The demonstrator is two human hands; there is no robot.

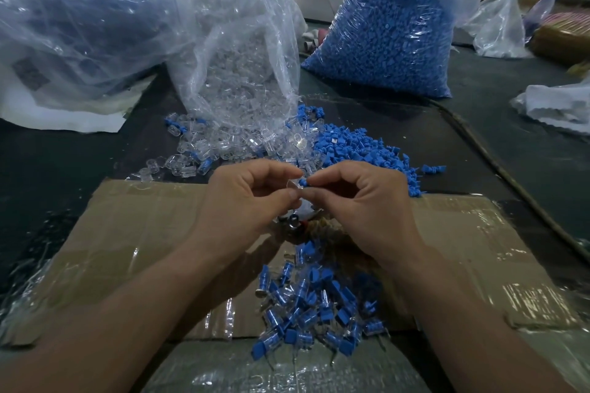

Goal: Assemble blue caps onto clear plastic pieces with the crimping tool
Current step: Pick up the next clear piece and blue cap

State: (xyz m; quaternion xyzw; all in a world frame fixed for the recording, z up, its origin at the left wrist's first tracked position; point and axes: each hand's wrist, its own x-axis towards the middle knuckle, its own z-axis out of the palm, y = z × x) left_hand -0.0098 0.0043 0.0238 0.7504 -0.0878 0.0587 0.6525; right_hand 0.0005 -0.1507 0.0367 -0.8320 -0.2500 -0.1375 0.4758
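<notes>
While both hands meet above the cardboard sheet, we log the left hand pinching a clear plastic piece between thumb and forefinger, its other fingers curled in. The right hand pinches a blue cap at its fingertips, and the cap touches the end of the clear piece. We cannot tell whether the cap is seated.

Just below the hands a metal part with a round end shows on the cardboard. The hands cover most of it, so we cannot tell what it is.

Nearer to us, between the forearms, a heap of assembled pieces lies on the cardboard, blue caps on clear bodies. The forearms frame it on both sides without covering it.

Beyond the fingertips, loose clear pieces spill from the mouth of an open clear bag onto the dark table. Just right of them sits a pile of loose blue caps, and the two piles touch and mix at the seam. The right hand's knuckles hide the near edge of the blue pile.

Farther back stands a full bag of blue caps, upright and well apart from the hands. A large crumpled bag fills the far left, and a white bag lies at the right edge.

The held clear piece and cap sit between both hands, above the metal part and short of the loose piles.
</notes>
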